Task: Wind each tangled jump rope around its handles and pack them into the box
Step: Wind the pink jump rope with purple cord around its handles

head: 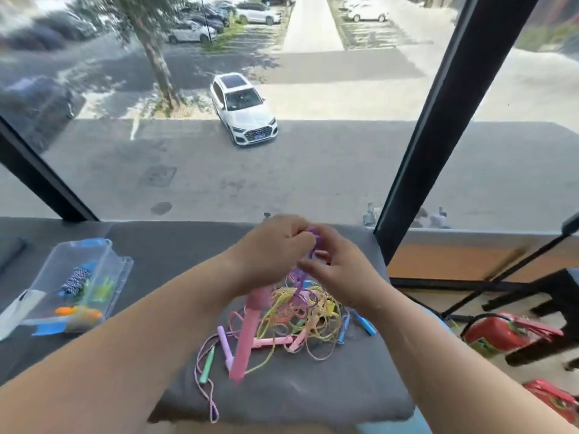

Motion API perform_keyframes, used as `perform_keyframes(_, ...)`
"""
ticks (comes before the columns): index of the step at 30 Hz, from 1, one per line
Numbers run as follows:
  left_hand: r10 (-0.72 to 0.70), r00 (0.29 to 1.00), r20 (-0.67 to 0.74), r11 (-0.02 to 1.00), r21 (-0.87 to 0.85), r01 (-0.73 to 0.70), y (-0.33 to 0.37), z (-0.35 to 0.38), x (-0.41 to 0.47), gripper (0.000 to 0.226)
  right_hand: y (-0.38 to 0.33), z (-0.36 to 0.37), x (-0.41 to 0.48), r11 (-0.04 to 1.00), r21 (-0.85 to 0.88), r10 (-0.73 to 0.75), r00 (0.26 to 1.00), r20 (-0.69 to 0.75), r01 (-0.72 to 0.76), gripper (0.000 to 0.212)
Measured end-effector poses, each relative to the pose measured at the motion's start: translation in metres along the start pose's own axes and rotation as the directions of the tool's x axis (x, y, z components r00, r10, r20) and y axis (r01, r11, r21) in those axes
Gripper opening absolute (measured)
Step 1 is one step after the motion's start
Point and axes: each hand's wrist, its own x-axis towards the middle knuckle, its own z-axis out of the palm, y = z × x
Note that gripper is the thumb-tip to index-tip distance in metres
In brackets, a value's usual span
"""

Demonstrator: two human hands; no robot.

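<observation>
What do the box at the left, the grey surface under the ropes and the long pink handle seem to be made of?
The box: clear, glossy plastic; its contents show through the walls. The grey surface: matte, probably fabric or felt; its front edge looks soft and uneven. The pink handle: smooth, slightly translucent, probably plastic.

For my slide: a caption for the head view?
Left hand and right hand grip a purple jump rope above the tangled pile, clear box nearby.
</observation>
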Motion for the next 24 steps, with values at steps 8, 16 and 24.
perform_keyframes(8,0.061,0.885,-0.461,0.875,-0.402,-0.27,0.033,-0.048,0.008,0.037,0.074,0.009,0.008,0.909,-0.308,0.293,0.956,-0.013,-0.282,0.01)
perform_keyframes(16,-0.308,0.826,-0.471,0.841,-0.54,0.005,-0.072,-0.031,-0.005,0.032,0.046,0.005,0.012,0.953,-0.214,0.202,0.977,-0.074,-0.213,0.024)
perform_keyframes(24,-0.243,0.97,0.018,0.87,-0.437,0.226,-0.123,0.038,-0.026,0.03,-0.07,-0.002,0.029,0.998,0.066,0.025,0.98,-0.195,-0.012,0.024)
